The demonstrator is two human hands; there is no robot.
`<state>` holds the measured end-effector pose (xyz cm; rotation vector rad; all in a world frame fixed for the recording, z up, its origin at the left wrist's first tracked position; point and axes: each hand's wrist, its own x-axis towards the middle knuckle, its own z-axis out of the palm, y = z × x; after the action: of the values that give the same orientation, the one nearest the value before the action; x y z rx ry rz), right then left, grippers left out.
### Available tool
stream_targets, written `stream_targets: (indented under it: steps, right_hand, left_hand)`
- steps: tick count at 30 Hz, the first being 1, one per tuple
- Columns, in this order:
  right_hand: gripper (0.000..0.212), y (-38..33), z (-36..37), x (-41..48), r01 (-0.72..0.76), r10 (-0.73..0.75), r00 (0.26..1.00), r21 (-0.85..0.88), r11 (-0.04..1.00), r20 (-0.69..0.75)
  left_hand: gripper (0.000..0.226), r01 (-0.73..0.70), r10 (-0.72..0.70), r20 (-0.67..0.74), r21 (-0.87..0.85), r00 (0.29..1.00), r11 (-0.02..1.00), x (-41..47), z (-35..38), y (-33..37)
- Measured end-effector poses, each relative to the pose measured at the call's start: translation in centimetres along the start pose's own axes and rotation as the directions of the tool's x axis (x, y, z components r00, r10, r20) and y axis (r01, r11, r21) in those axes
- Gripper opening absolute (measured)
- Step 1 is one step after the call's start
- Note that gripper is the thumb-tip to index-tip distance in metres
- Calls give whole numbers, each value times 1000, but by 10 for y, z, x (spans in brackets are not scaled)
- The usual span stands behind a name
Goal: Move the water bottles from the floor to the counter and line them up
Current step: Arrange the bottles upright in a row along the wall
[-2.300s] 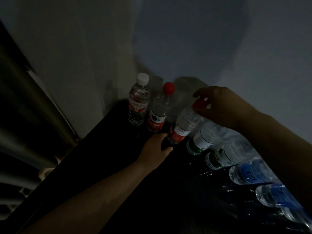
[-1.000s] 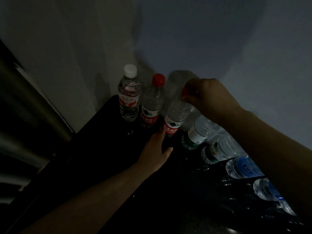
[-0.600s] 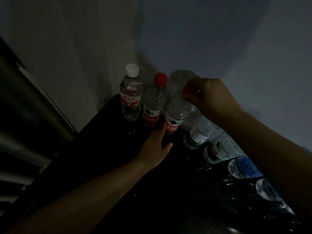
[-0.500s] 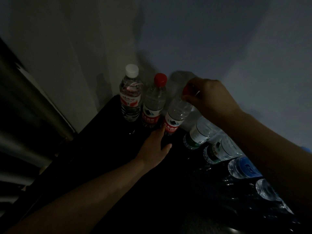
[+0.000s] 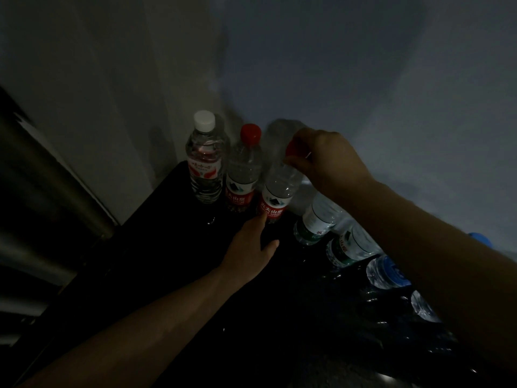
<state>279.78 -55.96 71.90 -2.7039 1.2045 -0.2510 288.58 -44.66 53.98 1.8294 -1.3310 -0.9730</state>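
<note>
Pinching bottle [image 5: 279, 186] cap, right hand [image 5: 327, 163]

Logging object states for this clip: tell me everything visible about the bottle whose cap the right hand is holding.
The held bottle is clear plastic with a red cap and a red-and-white label low on its body. It stands third in the row on the dark counter, close beside another red-capped bottle. The right hand pinches its cap; the left hand touches its base with straight fingers.

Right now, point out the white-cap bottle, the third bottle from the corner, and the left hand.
white-cap bottle [image 5: 203, 170], head view, on its label.
third bottle [image 5: 279, 184], head view, on its clear body.
left hand [image 5: 250, 249], head view, on its back.
</note>
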Motion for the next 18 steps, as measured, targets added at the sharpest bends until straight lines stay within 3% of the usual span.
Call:
stream_targets:
  steps: [11,18]
  right_hand:
    - [38,-2,0,4,-30,31,999,-23,999,41]
    - [61,1,-10,-17,-75,75,997,27,997,-3]
  left_hand:
    - [73,4,-4,12,30,1000,1000,0,-4,3]
    - [70,-8,7,48,27,999,1000,-5,-14,4]
